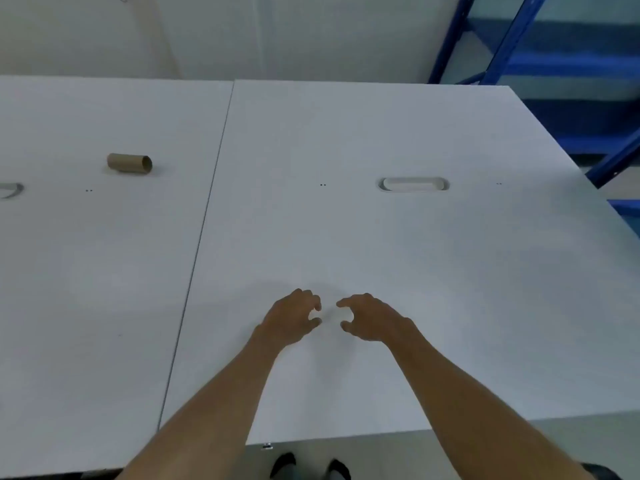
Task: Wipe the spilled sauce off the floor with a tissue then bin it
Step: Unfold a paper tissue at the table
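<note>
Both my hands hover low over the white table [450, 289], near its front edge, fingertips facing each other a short way apart. My left hand [292, 318] and my right hand [372, 318] are curled in a pinch. A pale white tissue [329, 315] shows between the thumbs and fingers of both hands. It blends with the tabletop, so its outline is hard to make out. No sauce spill and no bin are in view.
An empty cardboard tube [130, 163] lies on the left table. A cable slot [414, 184] is set into the right table. A seam [207, 202] divides the two tables. Blue metal shelving [554, 64] stands at the far right. My shoes [282, 464] show below the front edge.
</note>
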`<action>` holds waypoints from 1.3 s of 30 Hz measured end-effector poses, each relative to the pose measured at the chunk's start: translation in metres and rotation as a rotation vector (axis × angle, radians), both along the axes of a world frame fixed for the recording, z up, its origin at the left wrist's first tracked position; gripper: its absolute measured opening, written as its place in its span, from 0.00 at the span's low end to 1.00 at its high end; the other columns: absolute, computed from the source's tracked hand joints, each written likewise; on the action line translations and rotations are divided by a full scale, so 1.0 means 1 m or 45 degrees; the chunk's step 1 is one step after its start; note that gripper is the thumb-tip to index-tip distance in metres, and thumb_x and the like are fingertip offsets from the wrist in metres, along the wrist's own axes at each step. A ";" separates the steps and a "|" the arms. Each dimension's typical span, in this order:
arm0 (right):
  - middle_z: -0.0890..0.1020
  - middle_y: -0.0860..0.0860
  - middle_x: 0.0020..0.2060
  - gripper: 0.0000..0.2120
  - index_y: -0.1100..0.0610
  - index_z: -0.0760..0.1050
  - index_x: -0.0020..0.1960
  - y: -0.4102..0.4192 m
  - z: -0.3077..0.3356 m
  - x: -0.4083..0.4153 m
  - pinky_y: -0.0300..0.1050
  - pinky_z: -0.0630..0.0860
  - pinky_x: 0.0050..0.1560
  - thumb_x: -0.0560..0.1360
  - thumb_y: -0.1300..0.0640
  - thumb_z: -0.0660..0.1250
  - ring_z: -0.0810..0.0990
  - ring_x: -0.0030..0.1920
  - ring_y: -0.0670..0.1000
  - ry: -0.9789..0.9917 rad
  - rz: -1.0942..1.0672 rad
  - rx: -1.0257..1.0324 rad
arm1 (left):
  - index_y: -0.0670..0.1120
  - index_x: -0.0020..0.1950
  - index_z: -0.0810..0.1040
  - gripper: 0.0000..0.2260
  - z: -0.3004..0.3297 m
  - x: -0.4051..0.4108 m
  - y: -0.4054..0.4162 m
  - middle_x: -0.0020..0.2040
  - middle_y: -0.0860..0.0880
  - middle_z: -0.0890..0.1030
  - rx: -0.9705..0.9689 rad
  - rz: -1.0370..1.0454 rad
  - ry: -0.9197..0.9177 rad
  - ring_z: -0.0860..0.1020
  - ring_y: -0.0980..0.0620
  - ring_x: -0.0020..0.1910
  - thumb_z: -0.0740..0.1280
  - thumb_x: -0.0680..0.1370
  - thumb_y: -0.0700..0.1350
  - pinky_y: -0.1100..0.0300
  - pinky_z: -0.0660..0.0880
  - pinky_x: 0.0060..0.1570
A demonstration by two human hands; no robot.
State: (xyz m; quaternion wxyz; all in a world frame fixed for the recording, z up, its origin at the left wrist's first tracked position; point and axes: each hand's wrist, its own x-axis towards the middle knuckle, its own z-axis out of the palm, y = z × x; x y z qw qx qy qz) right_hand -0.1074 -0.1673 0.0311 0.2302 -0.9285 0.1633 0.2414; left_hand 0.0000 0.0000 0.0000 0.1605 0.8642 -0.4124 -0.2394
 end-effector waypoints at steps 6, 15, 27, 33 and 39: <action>0.72 0.48 0.69 0.23 0.51 0.69 0.72 0.000 -0.016 0.000 0.48 0.70 0.66 0.78 0.50 0.65 0.72 0.68 0.52 -0.027 -0.024 -0.043 | 0.48 0.55 0.78 0.15 -0.017 -0.003 -0.003 0.55 0.51 0.79 0.016 -0.007 -0.102 0.74 0.49 0.55 0.68 0.75 0.56 0.56 0.67 0.55; 0.74 0.48 0.64 0.19 0.53 0.75 0.68 0.002 -0.026 -0.001 0.48 0.74 0.60 0.78 0.49 0.66 0.73 0.64 0.50 -0.166 -0.036 -0.077 | 0.49 0.51 0.79 0.08 -0.024 -0.001 -0.009 0.51 0.52 0.81 -0.015 -0.050 -0.314 0.77 0.50 0.52 0.64 0.79 0.51 0.55 0.64 0.61; 0.75 0.49 0.66 0.16 0.52 0.76 0.66 0.015 -0.009 -0.009 0.47 0.67 0.63 0.80 0.49 0.65 0.72 0.66 0.52 -0.240 -0.067 -0.185 | 0.50 0.43 0.82 0.05 0.030 0.013 -0.004 0.43 0.55 0.84 0.017 -0.012 0.079 0.80 0.55 0.42 0.69 0.76 0.49 0.63 0.71 0.50; 0.79 0.48 0.38 0.10 0.52 0.82 0.51 0.006 0.027 -0.005 0.40 0.67 0.35 0.80 0.49 0.64 0.79 0.38 0.50 -0.219 -0.129 -0.022 | 0.52 0.57 0.77 0.20 0.059 0.019 0.005 0.49 0.54 0.81 -0.020 0.111 0.309 0.79 0.54 0.51 0.75 0.69 0.58 0.56 0.77 0.53; 0.74 0.44 0.30 0.08 0.52 0.80 0.44 -0.012 0.091 0.000 0.40 0.66 0.31 0.79 0.51 0.66 0.73 0.30 0.45 -0.283 -0.108 0.023 | 0.51 0.50 0.81 0.08 0.114 0.020 -0.010 0.41 0.54 0.80 -0.156 0.045 0.206 0.80 0.50 0.42 0.74 0.72 0.50 0.58 0.75 0.42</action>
